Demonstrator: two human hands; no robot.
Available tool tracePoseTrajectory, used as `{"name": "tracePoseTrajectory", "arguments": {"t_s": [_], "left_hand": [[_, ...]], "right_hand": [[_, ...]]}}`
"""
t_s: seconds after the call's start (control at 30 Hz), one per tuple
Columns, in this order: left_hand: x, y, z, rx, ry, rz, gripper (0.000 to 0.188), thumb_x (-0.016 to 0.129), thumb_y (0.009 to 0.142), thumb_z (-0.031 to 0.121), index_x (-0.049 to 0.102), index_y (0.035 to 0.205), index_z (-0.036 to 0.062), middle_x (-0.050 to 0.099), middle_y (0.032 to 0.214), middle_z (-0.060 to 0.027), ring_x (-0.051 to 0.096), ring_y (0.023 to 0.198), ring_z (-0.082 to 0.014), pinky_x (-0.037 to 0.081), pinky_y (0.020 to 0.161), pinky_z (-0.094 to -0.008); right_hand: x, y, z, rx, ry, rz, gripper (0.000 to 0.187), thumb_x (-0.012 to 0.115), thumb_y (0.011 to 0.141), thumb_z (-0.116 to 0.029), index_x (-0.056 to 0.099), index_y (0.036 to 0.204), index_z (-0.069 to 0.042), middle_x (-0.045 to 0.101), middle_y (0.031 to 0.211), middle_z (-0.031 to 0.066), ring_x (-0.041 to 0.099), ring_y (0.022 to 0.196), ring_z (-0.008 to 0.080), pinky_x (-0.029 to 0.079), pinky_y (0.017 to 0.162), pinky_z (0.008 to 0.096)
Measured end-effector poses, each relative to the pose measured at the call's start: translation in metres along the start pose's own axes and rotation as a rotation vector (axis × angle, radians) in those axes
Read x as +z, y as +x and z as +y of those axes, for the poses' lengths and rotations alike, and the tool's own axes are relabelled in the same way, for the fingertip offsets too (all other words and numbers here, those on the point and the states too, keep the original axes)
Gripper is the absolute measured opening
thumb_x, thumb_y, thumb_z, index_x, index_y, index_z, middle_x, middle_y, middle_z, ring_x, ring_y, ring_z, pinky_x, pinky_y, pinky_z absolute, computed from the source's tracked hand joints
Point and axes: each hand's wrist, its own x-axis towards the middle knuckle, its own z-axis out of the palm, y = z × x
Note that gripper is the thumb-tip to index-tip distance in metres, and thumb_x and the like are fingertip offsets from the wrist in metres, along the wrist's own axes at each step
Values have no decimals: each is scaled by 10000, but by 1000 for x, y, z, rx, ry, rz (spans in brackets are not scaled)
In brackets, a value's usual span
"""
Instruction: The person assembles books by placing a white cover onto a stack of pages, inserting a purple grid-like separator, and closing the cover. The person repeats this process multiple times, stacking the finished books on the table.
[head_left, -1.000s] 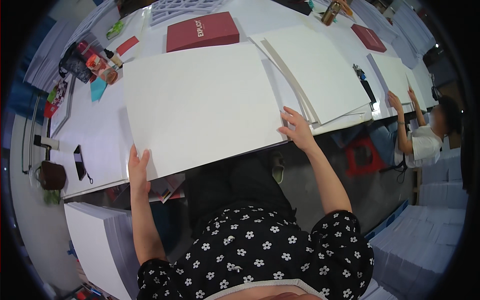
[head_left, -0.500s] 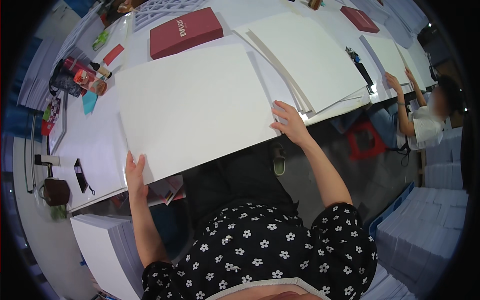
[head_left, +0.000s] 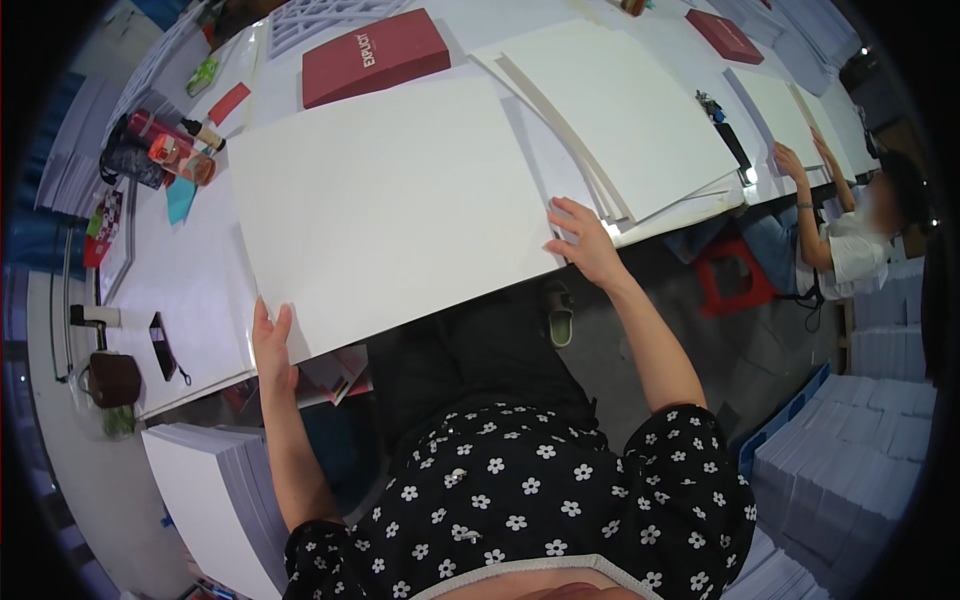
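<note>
A large white rectangular board or squared stack of sheets [head_left: 390, 210] lies on the white table in front of me; I cannot tell how many layers it has. At its near left corner rests my left hand [head_left: 273, 345], thumb and fingers stretched out along the side edge. My right hand [head_left: 588, 243] is against the right edge near the front corner, its fingers spread. Both hands touch the edges from outside, open, without a wrapped grip. To the right lies a second pile of white sheets [head_left: 630, 120], somewhat fanned and uneven along its left side.
Behind the board sits a dark red box [head_left: 376, 58]. Bottles [head_left: 182, 160], a teal piece [head_left: 181, 200] and a phone [head_left: 161, 347] lie left. A black-handled item [head_left: 730, 140] is right of the second pile. Another person [head_left: 845, 235] handles sheets at far right. Paper stacks [head_left: 840, 470] stand below.
Almost nothing differs. The view has shifted slightly, and both hands keep their places at the board's edges. The other person's hands remain on their sheets.
</note>
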Motion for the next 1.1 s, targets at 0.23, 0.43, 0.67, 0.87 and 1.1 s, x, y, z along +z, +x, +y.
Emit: {"name": "tracePoseTrajectory", "arguments": {"t_s": [0.23, 0.43, 0.67, 0.87, 1.1], "left_hand": [[-3, 4, -6, -3, 20, -9, 494, 574, 998, 124, 406, 1446, 1, 526, 1402, -109, 518, 1264, -207, 399, 1067, -340], [0, 4, -5, -4, 72, 9, 495, 557, 1001, 115, 392, 1449, -14, 529, 1393, -118, 512, 1269, -206, 398, 1065, -338], [-4, 5, -9, 6, 85, -6, 493, 555, 998, 108, 394, 1447, -17, 536, 1382, -129, 515, 1260, -198, 397, 1063, -334], [-5, 6, -18, 5, 77, 6, 464, 556, 993, 96, 425, 1426, -7, 580, 1335, -121, 541, 1226, -189, 394, 1060, -329], [-7, 8, -23, 2, 55, 4, 465, 567, 990, 114, 436, 1418, -14, 581, 1336, -128, 536, 1236, -196, 388, 1066, -336]], "right_hand": [[1, -1, 0, -4, 21, 4, 513, 798, 767, -180, 665, 1239, -32, 522, 1429, 164, 432, 1363, 343, 374, 1117, 410], [3, -2, 5, -50, -8, 14, 508, 792, 774, -175, 657, 1241, -25, 538, 1414, 161, 434, 1364, 351, 374, 1115, 417], [5, -7, -9, -84, -248, 17, 546, 739, 833, -131, 565, 1337, -13, 508, 1439, 162, 409, 1383, 367, 344, 1135, 438], [26, -40, -52, -230, -512, 67, 699, 716, 850, -252, 430, 1454, -49, 383, 1523, 200, 324, 1431, 404, 268, 1157, 551], [54, -62, -74, -373, -548, -97, 850, 737, 761, -441, 406, 1502, -187, 281, 1581, 215, 233, 1469, 435, 202, 1176, 605]]}}
